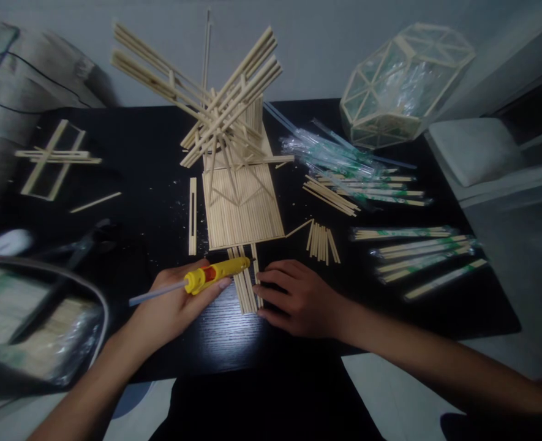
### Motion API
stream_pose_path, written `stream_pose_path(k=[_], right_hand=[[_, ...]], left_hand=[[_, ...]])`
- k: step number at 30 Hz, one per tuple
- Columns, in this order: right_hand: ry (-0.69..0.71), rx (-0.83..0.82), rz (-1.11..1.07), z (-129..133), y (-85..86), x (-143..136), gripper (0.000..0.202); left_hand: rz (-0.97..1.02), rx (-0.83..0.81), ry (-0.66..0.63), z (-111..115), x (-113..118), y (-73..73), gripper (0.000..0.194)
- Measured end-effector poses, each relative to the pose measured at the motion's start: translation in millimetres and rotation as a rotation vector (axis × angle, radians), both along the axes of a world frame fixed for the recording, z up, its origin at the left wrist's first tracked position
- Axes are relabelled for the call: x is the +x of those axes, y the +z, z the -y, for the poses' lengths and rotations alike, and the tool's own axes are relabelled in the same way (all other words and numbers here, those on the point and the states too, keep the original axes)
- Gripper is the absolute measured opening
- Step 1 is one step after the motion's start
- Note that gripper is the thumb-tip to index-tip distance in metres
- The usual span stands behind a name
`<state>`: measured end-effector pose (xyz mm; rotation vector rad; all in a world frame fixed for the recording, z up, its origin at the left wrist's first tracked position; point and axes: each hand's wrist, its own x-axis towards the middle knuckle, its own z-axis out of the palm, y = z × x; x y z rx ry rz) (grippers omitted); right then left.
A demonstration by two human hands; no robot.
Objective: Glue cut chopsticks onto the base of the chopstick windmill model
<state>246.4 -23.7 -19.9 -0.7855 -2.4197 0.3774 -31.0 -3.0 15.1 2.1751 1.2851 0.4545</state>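
Note:
My left hand point(177, 301) is closed around a yellow hot glue gun point(218, 273), with a pale glue stick jutting from its back end. The gun's nozzle points right, over the top of a row of chopsticks point(243, 288) lying side by side near the table's front. My right hand point(301, 297) presses its fingertips against a chopstick point(255, 269) along the right side of that row. Just beyond the row stands a model built of chopsticks point(243, 208), with a flat slatted base and crossed blades point(234, 113) above it.
Loose short sticks point(321, 242) and wrapped chopsticks point(417, 248) lie at the right. A faceted stick frame point(403, 86) stands at the back right. A small stick frame point(57, 159) is at the left, and a plastic bag of chopsticks point(36, 318) at the front left.

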Motion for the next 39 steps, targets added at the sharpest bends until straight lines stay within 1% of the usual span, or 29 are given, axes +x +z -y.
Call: stream_pose_path(k=[3, 6, 8, 12, 15, 19, 22, 25, 29, 32, 36, 39], right_hand=[[0.001, -0.017, -0.002, 0, -0.7, 0, 0.024], [-0.002, -0.022, -0.008, 0, -1.6, 0, 0.023], [0.000, -0.019, -0.007, 0, -1.9, 0, 0.024], [0.007, -0.014, 0.005, -1, -1.5, 0, 0.024], [0.006, -0.007, 0.001, -1, -1.0, 0, 0.024], [0.007, -0.012, -0.003, 0, -1.4, 0, 0.025], [-0.005, -0.008, -0.015, 0, -1.9, -1, 0.023], [-0.006, -0.001, -0.023, 0, -1.9, -1, 0.023], [-0.003, -0.003, -0.018, 0, -1.7, -1, 0.024], [0.003, -0.004, -0.015, 0, -2.0, -1, 0.024], [0.000, -0.005, -0.027, 0, -2.5, -1, 0.023], [0.000, -0.003, -0.036, -1, -2.3, -1, 0.023]], left_hand=[[0.008, 0.035, 0.021, -1, 0, -0.9, 0.034], [0.027, 0.071, 0.050, -1, -1, 1.1, 0.032], [0.029, 0.048, 0.035, -1, -2, 4.3, 0.030], [0.045, -0.054, -0.024, 0, -3, 8.5, 0.028], [0.046, -0.039, -0.019, -2, -2, 5.2, 0.026], [0.041, 0.038, 0.012, -9, 0, -2.7, 0.029], [0.029, 0.050, 0.021, -13, 1, -4.3, 0.029], [0.026, 0.039, 0.007, -12, 1, -1.0, 0.027], [0.038, -0.019, -0.047, -7, -1, 6.6, 0.025], [0.047, -0.038, -0.067, -8, 0, 10.4, 0.026], [0.053, 0.012, -0.051, -16, 3, 9.0, 0.028], [0.062, 0.034, -0.042, -18, 3, 5.6, 0.024]])
